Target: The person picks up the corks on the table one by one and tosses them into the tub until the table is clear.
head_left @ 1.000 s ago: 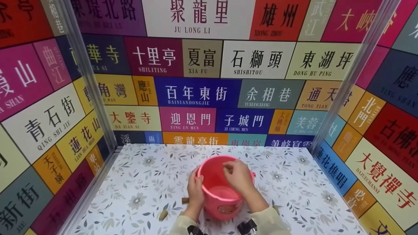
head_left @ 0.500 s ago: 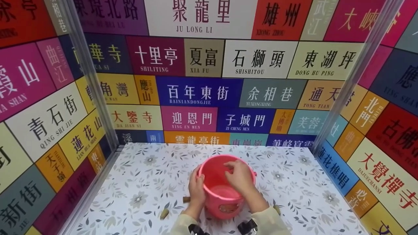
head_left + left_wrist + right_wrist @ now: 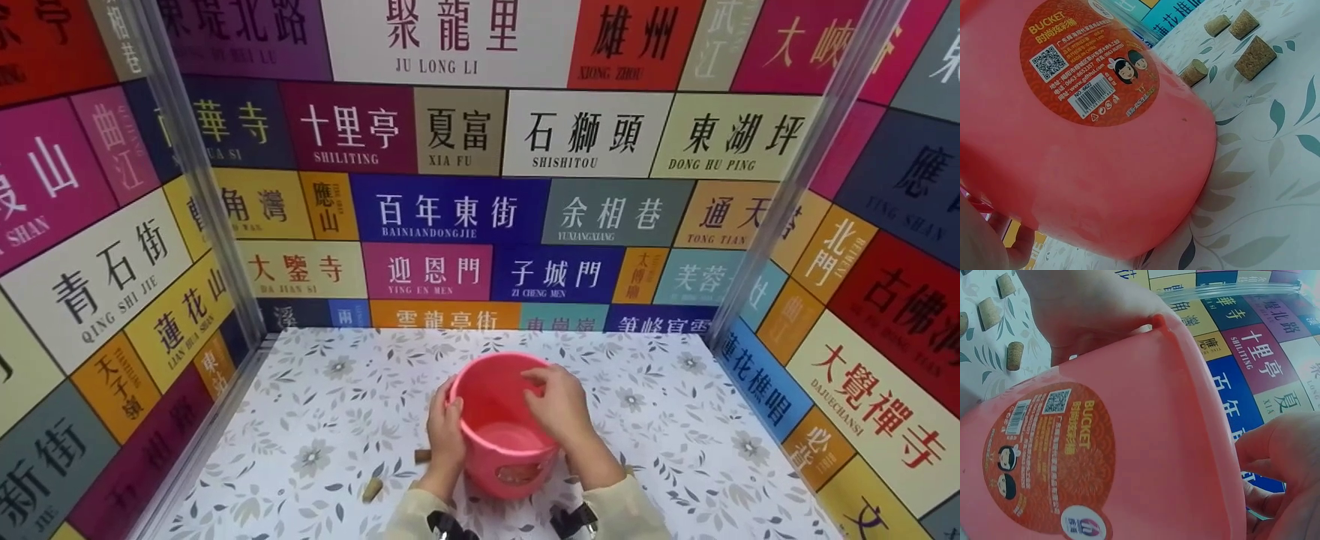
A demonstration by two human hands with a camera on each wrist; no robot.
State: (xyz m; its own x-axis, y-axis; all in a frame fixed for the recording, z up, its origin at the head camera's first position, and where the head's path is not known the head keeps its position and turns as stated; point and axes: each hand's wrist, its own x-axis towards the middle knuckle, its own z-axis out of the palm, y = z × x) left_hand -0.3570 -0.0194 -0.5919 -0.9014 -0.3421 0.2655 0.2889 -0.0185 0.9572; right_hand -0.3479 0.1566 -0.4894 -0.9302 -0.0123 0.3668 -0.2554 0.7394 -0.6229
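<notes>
A pink plastic bucket (image 3: pixel 499 480) stands tilted slightly on the table in the head view; its round red label (image 3: pixel 1089 62) faces the left wrist camera. My left hand (image 3: pixel 447 435) grips the bucket's left side, thumb at the rim; the right wrist view also shows this left hand (image 3: pixel 1089 304) there. My right hand (image 3: pixel 559 405) is over the bucket's right rim, fingers loosely bent above the opening. Nothing shows between those fingers in the right wrist view, where the right hand (image 3: pixel 1286 467) is beyond the rim. Part of the bucket's inside is hidden.
Two corks lie left of the bucket: a tapered cork (image 3: pixel 373 489) and a darker cork (image 3: pixel 423 455). Several more, among them a cork (image 3: pixel 1256 58), lie on the leaf-patterned table (image 3: pixel 315 405). Walls of coloured signs (image 3: pixel 450 214) enclose the table's back and sides.
My right hand has shifted slightly right, and its fingers have loosened from a tighter curl. The left hand keeps its grip on the bucket. A cork by the right sleeve is now out of sight.
</notes>
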